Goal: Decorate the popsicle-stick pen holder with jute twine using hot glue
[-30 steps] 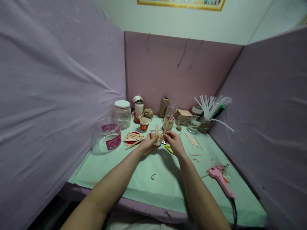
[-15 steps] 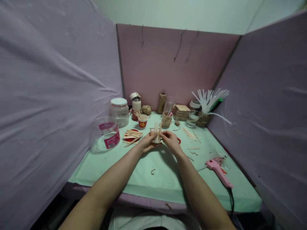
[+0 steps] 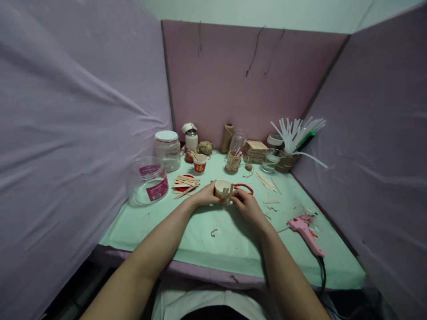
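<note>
Near the middle of the table, my left hand (image 3: 207,194) is wrapped round a small paper cup (image 3: 221,187), whose open rim shows from above. Several wooden sticks (image 3: 227,194) stand against the cup's right side. The fingers of my right hand (image 3: 244,201) pinch the rightmost stick at the cup's side. Just behind that hand lies a pair of red-handled scissors (image 3: 246,187), partly hidden.
A pile of sticks (image 3: 186,183) lies left of the cup, with a clear plastic tub (image 3: 135,189) beyond it. A pink glue gun (image 3: 308,235) rests at right. Jars, a red cup (image 3: 200,165) and twine (image 3: 206,148) line the back.
The cup has tipped so its opening now shows, and both hands have turned with it. The red scissor handles are more exposed. The whole view has shifted slightly.
</note>
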Tool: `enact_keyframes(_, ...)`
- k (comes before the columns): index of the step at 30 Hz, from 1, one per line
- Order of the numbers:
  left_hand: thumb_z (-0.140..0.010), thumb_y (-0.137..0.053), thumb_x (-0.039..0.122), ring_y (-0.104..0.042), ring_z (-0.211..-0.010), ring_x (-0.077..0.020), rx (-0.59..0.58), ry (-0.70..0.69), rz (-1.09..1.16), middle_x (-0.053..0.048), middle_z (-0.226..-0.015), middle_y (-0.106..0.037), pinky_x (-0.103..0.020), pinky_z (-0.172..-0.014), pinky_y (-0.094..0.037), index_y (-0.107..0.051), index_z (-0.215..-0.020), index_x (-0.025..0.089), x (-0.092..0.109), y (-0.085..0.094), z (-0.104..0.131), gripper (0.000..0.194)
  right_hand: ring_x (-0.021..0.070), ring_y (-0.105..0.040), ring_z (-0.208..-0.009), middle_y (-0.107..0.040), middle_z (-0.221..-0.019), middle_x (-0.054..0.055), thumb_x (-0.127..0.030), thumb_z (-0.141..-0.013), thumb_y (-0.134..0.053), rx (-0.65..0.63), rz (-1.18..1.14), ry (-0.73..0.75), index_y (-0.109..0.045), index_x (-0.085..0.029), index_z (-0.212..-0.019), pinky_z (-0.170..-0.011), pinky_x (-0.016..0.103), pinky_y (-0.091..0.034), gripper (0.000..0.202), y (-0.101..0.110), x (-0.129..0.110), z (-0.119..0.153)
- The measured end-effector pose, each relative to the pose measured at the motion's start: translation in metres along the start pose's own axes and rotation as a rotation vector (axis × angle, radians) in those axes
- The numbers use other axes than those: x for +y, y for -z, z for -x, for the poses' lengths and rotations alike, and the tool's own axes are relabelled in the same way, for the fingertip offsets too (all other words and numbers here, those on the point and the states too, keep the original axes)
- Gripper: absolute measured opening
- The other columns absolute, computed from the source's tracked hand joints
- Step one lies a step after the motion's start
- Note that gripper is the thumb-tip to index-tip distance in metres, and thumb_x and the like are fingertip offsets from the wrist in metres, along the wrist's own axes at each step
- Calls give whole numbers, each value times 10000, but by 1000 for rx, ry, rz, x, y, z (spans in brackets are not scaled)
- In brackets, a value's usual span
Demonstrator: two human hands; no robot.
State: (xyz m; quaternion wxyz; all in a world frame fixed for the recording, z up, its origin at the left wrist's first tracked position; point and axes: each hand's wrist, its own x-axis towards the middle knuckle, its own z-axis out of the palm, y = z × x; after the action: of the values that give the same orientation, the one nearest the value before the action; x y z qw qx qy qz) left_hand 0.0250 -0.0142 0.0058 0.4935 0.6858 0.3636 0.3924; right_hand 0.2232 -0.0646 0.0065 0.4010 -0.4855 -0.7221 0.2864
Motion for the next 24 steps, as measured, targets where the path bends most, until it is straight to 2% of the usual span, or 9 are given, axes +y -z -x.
enact_keyframes(3,-448,-853,142,-626,-988,-264,3,-9,-44,-67,-1036,-702,-355,-904,-498,-670,-1084,198,-4,2,1,664,153,-544,-659,-657,-742,17,-282,-841,-535,-17,106,6,-621,-184,-800,-659,268,-411,137,-1,1,15)
enact_keyframes(6,-419,-859,130,-613,-1020,-250,8,10,-7,-54,-1071,-687,-334,-931,-480,-625,-1169,218,-4,3,3,790,153,-554,-664,-676,-771,27,-260,-858,-526,11,140,23,-636,-187,-838,-664,264,-411,134,-6,2,18)
enact_keyframes(10,-432,-882,144,-625,-978,-217,-4,21,-5,-50,-1063,-668,-310,-917,-467,-454,-1388,233,-1,0,5,1051,155,-574,-672,-689,-786,35,-235,-872,-524,21,153,30,-647,-184,-853,-661,256,-407,135,-10,3,14)
enact_keyframes(13,-455,-883,158,-629,-913,-204,-3,20,3,-40,-1007,-662,-309,-887,-472,-375,-1448,232,3,-3,5,1118,158,-579,-675,-691,-784,37,-218,-875,-525,20,185,22,-651,-183,-856,-660,253,-402,132,-13,5,12)
enact_keyframes(16,-443,-888,151,-629,-888,-190,12,11,60,-44,-1029,-651,-293,-864,-477,-401,-1430,229,6,-5,5,1103,157,-575,-666,-682,-764,34,-211,-876,-522,43,201,13,-652,-182,-857,-656,250,-397,134,-16,6,12)
enact_keyframes(19,-470,-876,164,-627,-880,-181,0,-20,38,-44,-1054,-649,-293,-866,-483,-466,-1385,241,11,-6,6,1005,160,-579,-673,-680,-772,34,-213,-873,-526,66,202,8,-651,-181,-860,-658,249,-395,130,-18,7,11)
enact_keyframes(24,-448,-860,127,-586,-1091,-244,23,-64,-15,-57,-1153,-643,-337,-1004,-434,-624,-1204,243,19,-6,7,801,158,-567,-658,-677,-757,32,-225,-873,-538,80,254,-20,-641,-184,-820,-642,247,-376,122,-20,6,11)
